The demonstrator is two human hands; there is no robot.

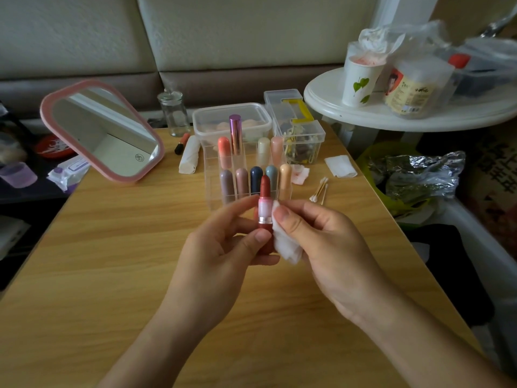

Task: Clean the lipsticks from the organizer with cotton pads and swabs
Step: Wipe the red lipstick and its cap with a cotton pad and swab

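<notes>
Wooden table (112,261), with a clear organizer (212,169) of capped lipsticks standing mid-table behind the hands. Left hand (223,247) grips the base of an uncapped red lipstick (264,211), upright just in front of the organizer; right hand (321,239) pinches a folded cotton pad (282,242) against the tube's right side. Best done, I judge, by keeping the pad on the pale collar and metal ring, clear of the soft red tip, and rolling the tube in the left hand; the swabs (320,190) lying right of the organizer suit the groove.
</notes>
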